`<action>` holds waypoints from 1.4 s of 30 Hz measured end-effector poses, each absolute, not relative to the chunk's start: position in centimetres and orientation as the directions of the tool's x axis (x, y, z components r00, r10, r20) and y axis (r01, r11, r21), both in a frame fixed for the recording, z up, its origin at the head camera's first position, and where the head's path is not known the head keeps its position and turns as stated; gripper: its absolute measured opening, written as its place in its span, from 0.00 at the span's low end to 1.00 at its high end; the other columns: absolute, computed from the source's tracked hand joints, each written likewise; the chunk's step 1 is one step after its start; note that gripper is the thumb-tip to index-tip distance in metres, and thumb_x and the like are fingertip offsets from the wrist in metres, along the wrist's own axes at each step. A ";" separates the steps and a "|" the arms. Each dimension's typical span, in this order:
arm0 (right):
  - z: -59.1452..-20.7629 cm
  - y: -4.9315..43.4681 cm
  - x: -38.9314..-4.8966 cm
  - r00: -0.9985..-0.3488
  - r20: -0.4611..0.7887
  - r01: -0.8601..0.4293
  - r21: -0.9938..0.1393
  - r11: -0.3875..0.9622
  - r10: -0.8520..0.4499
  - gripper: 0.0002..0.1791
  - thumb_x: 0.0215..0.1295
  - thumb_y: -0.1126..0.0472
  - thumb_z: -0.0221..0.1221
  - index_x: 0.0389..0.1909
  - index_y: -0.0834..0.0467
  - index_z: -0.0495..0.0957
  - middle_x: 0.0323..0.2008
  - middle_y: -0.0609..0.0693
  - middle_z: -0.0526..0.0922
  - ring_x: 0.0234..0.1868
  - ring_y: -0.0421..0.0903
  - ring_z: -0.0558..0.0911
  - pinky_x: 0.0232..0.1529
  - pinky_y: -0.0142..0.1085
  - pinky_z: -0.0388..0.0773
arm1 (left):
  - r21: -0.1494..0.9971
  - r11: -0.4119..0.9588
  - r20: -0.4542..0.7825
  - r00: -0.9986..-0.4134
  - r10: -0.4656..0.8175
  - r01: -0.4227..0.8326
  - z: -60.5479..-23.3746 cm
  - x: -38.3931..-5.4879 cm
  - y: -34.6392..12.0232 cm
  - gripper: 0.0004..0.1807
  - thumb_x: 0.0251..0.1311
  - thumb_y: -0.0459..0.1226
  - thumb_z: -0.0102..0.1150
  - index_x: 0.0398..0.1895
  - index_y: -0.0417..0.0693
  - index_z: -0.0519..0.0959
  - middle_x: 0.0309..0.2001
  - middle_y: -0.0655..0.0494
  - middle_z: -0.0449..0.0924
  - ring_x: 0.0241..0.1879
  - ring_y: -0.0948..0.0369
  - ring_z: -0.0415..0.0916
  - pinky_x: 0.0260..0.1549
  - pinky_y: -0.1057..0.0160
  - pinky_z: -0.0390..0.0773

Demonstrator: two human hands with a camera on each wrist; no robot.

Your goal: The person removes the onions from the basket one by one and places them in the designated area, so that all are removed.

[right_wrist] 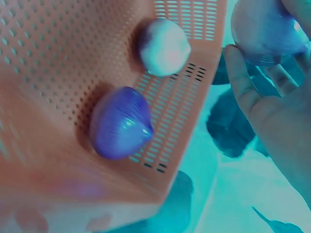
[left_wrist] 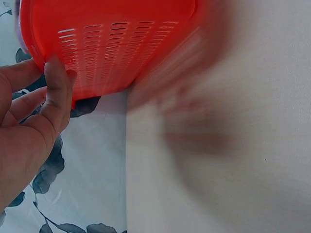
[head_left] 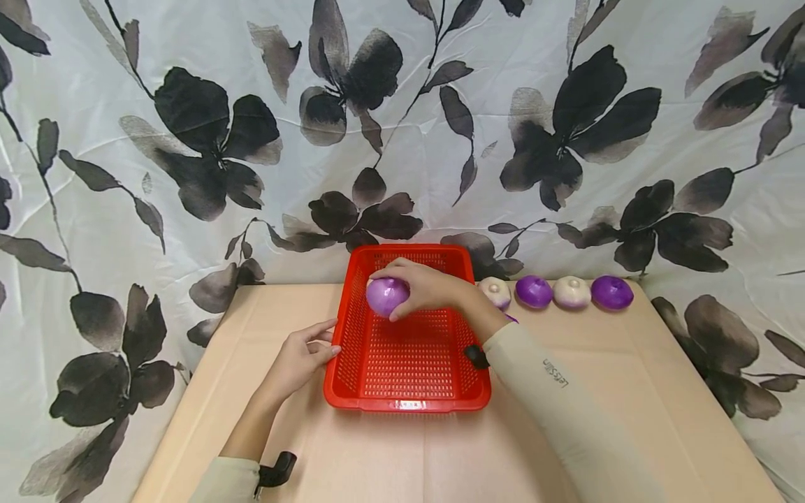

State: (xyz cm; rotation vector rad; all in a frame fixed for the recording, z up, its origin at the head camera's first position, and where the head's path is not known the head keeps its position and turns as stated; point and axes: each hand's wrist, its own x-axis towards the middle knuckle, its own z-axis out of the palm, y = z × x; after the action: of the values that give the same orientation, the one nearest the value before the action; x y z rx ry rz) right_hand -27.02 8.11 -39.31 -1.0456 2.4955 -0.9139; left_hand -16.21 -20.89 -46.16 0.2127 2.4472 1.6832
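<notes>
Bulb (head_left: 386, 297) in grip of right hand (head_left: 424, 285), above red basket (head_left: 453, 405)

Right forearm slants in over the basket's right side, hand pointing left. Thumb and fingers curl round the purple bulb, spread to its width; it sits over the far left part of the basket. Left forearm angles up from the lower left. Left hand (head_left: 305, 360) is at the basket's left rim — thumb and fingers close together, gripping the edge, fingertips against the outer wall in the left wrist view.

Right wrist view: pale bulb (right_wrist: 165, 47) and dark purple bulb (right_wrist: 121, 124) lie inside the basket beside its slotted wall, apart from each other. On the table (head_left: 666, 391), right of the basket — row of four bulbs (head_left: 571, 293), pale and purple alternating. Floral cloth (head_left: 220, 42) behind.
</notes>
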 end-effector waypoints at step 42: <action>-43.8 29.2 -20.0 -0.953 0.220 -0.303 -0.695 0.652 -0.209 0.45 0.51 0.57 0.80 0.71 0.53 0.71 0.65 0.64 0.63 0.62 0.65 0.72 0.61 0.67 0.74 | 0.936 0.352 -0.062 -0.977 0.206 0.015 -46.0 -16.2 -20.8 0.33 0.65 0.25 0.65 0.73 0.32 0.68 0.52 0.32 0.79 0.40 0.53 0.86 0.36 0.65 0.88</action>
State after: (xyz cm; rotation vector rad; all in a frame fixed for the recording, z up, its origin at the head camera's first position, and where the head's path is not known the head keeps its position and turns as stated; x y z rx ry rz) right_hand -19.99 29.19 -43.78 -0.4617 2.9633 -1.2818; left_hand -16.21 -20.83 -46.04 0.2010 2.4398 1.6857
